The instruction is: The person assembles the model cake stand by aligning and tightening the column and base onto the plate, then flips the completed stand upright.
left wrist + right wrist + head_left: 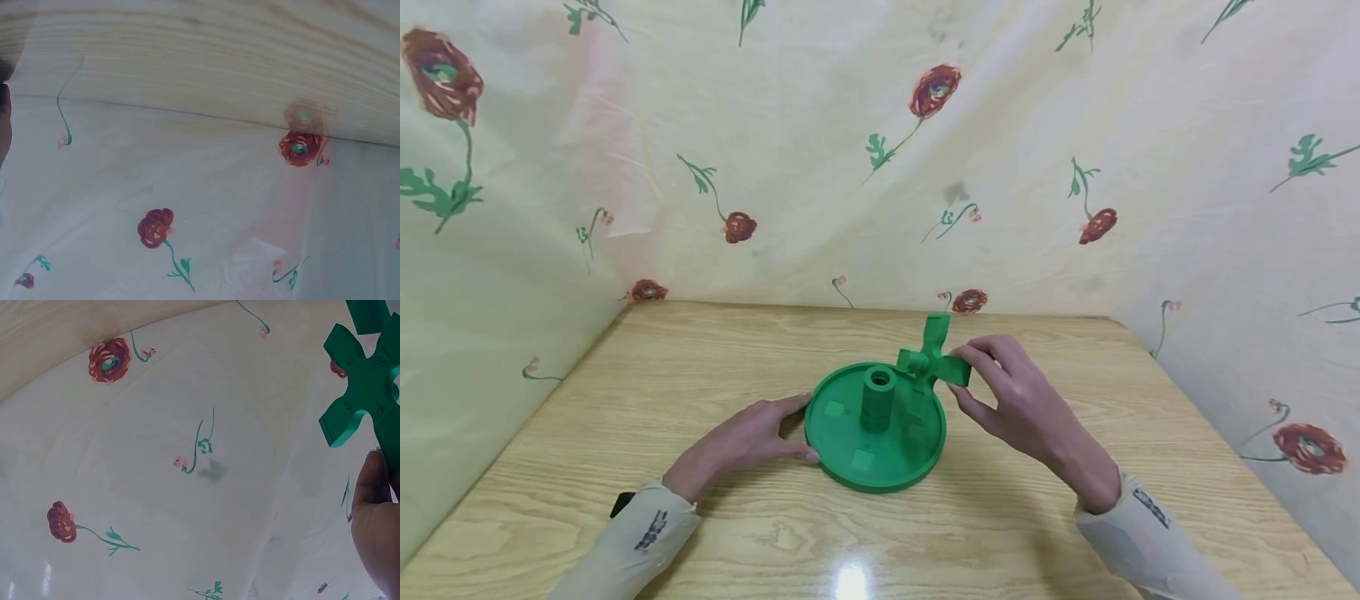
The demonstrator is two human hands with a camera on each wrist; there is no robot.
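The right hand (pixel 1017 398) pinches one arm of the green star-shaped piece (pixel 934 365) above the far-right edge of the green disc (pixel 837 440), just right of its upright hollow post (pixel 877 410), while the left hand (pixel 758 435), thumb and fingers spread, touches the left rim.

47 on green

in the right wrist view, the cross (pixel 367 381) bears small printed numbers near the roots of its limbs. the clearest, by the limb (pixel 387 439) that the fingers (pixel 373 481) hold, reads 47; the other three are too blurred to read surely. in the head view, tiny characters on the disc (pixel 901 467) are too small to make out. dark marks on the left sleeve (pixel 631 546) and right sleeve (pixel 1142 533) cannot be read.
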